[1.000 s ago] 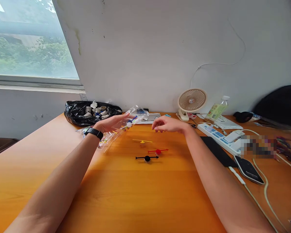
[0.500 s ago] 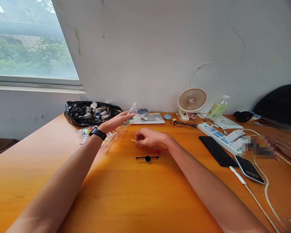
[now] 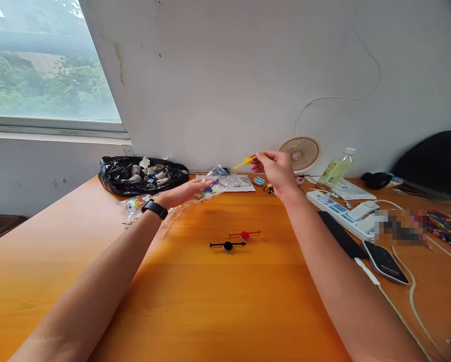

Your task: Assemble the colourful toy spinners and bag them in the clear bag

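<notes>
Between the thumb and fingers of my right hand [image 3: 276,168], a yellow arrow spinner [image 3: 247,161] is pinched, raised above the table in front of the fan. My left hand [image 3: 184,193], with a black watch on its wrist, has its fingers stretched along a crinkled clear plastic bag [image 3: 225,182] and grips it; the thumb is hidden. A blue arrow spinner [image 3: 209,189] shows at those fingertips. Two more spinners lie on the table nearer me: a red arrow spinner [image 3: 244,235] and, just below it, a black arrow spinner [image 3: 228,246].
Against the wall stand a black bag [image 3: 112,176] of cardboard tubes, a fan [image 3: 308,151] and a green-labelled bottle [image 3: 334,171]. A power strip [image 3: 340,213], cables and a dark phone-like device [image 3: 385,262] occupy the right side. More clear plastic [image 3: 129,207] lies behind my left wrist.
My right hand has risen from the tabletop, up and to the right, carrying the yellow arrow spinner. The red spinner is now uncovered. My left hand has barely moved.
</notes>
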Motion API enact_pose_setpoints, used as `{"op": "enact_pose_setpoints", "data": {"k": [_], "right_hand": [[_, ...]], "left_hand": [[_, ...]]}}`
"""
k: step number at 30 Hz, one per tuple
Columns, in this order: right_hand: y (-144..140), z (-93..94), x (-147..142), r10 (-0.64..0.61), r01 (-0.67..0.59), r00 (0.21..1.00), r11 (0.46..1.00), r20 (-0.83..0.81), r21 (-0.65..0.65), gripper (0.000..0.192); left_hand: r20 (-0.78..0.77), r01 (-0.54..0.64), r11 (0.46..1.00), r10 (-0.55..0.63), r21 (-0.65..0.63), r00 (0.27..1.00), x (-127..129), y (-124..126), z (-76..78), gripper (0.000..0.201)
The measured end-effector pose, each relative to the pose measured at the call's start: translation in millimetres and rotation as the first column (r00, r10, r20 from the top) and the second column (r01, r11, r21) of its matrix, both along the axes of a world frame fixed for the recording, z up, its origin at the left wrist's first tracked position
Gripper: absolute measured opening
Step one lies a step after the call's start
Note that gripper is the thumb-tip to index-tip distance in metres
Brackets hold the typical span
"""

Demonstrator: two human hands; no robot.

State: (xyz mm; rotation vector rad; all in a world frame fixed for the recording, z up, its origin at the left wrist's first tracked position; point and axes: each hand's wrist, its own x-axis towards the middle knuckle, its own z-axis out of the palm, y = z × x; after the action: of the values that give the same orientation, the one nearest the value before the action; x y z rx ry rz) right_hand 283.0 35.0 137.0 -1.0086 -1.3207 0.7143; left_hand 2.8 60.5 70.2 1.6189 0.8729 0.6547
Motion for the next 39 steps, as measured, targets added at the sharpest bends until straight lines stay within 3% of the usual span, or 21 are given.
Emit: {"op": "enact_pose_setpoints", "data": {"k": [2, 5, 12, 16, 18, 23, 27, 31, 35, 39], "right_hand": [[2.2, -6.3, -2.6, 0.031, -0.024, 0.997, 0.995, 0.067, -0.099, 0.034], [1.9, -14.1, -10.1, 0.181, -0.155, 0.976, 0.966, 0.117, -0.207, 0.031], [-4.4, -20.5, -28.7, 0.370, -0.324, 0.925, 0.890, 0.092, -0.322, 0.038], [-8.2, -19.5, -30.2, 0.431, -0.354, 0.889, 0.862, 0.157, -0.364, 0.048], [-10.6, -17.0, -26.1, 0.443, -0.359, 0.864, 0.875, 0.238, -0.325, 0.047], [-17.1, -8.2, -13.7, 0.371, -0.335, 0.790, 0.928, 0.488, -0.162, 0.023], [-22.6, -1.1, -15.4, 0.306, -0.381, 0.767, 0.924, 0.564, 0.018, 0.008], [-26.5, 1.2, -21.5, 0.182, -0.364, 0.731, 0.919, 0.657, 0.151, 0.013], [-24.5, -3.7, -23.6, 0.106, -0.344, 0.708, 0.915, 0.698, 0.210, 0.016], [-16.4, -7.6, -16.7, 0.027, -0.276, 0.713, 0.929, 0.700, 0.246, 0.019]], "left_hand": [[0.017, 0.019, 1.000, -0.019, 0.001, 1.000, 3.4, -0.8, -0.5, 0.065], [0.049, 0.068, 0.997, -0.069, 0.038, 0.996, 9.7, -0.4, -3.0, 0.062], [0.095, 0.087, 0.992, -0.095, 0.087, 0.991, 21.9, -3.4, -3.1, 0.061], [0.094, 0.098, 0.981, -0.115, 0.165, 0.989, 24.4, -6.0, 0.0, 0.059], [0.087, 0.087, 0.977, -0.106, 0.193, 0.991, 24.9, -5.6, -0.2, 0.059], [0.091, 0.084, 0.975, -0.105, 0.206, 0.990, 23.4, -2.9, -2.0, 0.056], [0.133, 0.200, 0.971, -0.217, 0.130, 0.967, 18.1, -1.6, -7.3, 0.068], [0.173, 0.357, 0.934, -0.349, -0.015, 0.921, 16.0, -2.4, -19.6, 0.079], [0.078, 0.420, 0.907, -0.416, -0.033, 0.906, 22.1, -6.7, -22.2, 0.047], [0.079, 0.276, 0.959, -0.280, 0.065, 0.957, 27.5, -8.8, -13.7, 0.033]]}}
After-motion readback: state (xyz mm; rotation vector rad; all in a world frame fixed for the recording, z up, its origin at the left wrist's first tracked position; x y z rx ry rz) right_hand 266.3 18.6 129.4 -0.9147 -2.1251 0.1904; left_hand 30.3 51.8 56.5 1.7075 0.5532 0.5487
